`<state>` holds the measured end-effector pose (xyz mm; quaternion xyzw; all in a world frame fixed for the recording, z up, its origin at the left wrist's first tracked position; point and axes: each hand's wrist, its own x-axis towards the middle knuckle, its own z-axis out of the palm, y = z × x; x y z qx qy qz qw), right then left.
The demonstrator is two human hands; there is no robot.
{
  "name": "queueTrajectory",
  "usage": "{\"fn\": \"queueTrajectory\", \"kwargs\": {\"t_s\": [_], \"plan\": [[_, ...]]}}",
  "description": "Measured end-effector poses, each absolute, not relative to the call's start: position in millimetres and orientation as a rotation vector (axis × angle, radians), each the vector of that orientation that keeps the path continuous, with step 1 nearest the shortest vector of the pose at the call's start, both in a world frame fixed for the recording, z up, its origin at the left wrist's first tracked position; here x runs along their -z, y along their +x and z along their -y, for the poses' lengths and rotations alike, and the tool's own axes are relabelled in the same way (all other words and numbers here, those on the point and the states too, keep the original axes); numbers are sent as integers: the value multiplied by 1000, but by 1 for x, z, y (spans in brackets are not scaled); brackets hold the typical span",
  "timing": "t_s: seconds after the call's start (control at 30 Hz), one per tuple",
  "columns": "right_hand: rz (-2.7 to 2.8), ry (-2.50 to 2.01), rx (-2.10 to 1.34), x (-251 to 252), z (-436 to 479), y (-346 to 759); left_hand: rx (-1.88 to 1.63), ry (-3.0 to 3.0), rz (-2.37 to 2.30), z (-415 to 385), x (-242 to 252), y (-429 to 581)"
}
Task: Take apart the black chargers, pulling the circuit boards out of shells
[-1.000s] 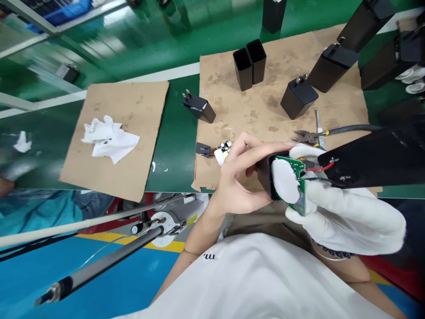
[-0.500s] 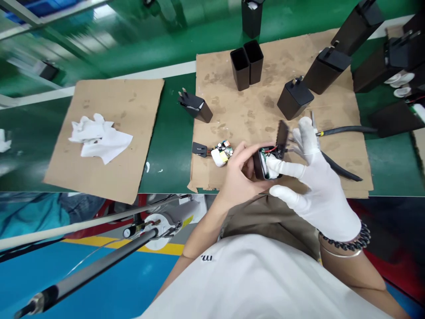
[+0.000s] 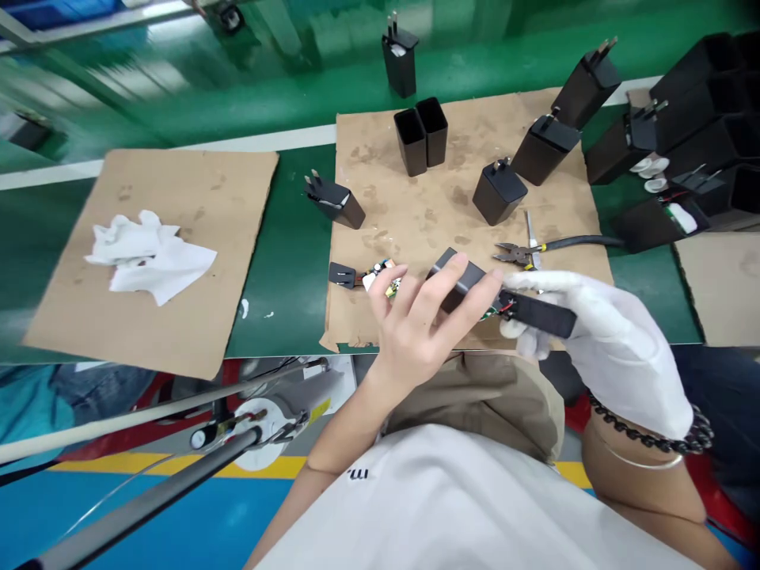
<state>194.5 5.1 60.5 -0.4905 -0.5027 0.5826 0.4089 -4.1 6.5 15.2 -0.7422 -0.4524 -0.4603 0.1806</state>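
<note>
My bare left hand (image 3: 416, 324) grips a black plug charger's case (image 3: 457, 277), which lies tilted with its open end toward my right hand. Red and green wires show at that end, joined to a black end cap (image 3: 543, 314). My white-gloved right hand (image 3: 606, 332) has its fingers closed around the cap and the case mouth; part of the grip is hidden. Beside my left hand lies a bare circuit board (image 3: 385, 277), wired to a black plug plate (image 3: 343, 275). Pliers (image 3: 522, 253) with black handles rest behind my right hand, over a thin metal tool (image 3: 530, 229).
Cardboard (image 3: 368, 182) covers part of the green bench. On it stand two open black cases (image 3: 419, 138) and several chargers with pins (image 3: 499, 190). Another charger (image 3: 336, 199) leans at left. More black cases (image 3: 706, 103) crowd the right. White cloth (image 3: 151, 253) lies on the left cardboard.
The charger has turned from facing upward to lying sideways, its open end now to the right. My right hand has shifted from inside the opening to the cap. The camera view has shifted.
</note>
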Motion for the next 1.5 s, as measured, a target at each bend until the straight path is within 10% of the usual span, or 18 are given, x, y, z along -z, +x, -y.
{"fn": "queueTrajectory", "kwargs": {"t_s": [0.17,0.57,1.5], "plan": [[1244,-1235,-1607,-61,-9,205,1236,-2086,1216,-10,-14,-7],[1859,-1500,-168,-51,14,170,1466,-2300,1814,10,2,25],[1972,-1385,121,-21,9,146,1499,-2596,2075,5,0,19]]}}
